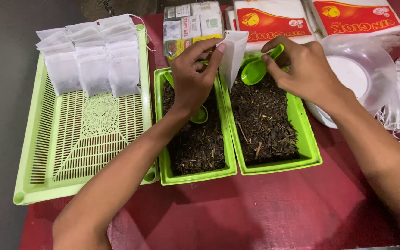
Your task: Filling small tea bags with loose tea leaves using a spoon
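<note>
Head view, near to far: two green tubs of dark loose leaf at 12 o'clock, left hand pinching an empty white bag, right hand gripping a green scoop, filled bags on the slatted tray at 10 o'clock.

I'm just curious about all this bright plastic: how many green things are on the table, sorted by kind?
Green slotted tray: 1
Green tubs: 2, the left tub and the right tub
Green spoons: 2, the held spoon in the right hand and the lying spoon in the left tub
Total: 5
The white sachet in the left hand is not counted.
</note>
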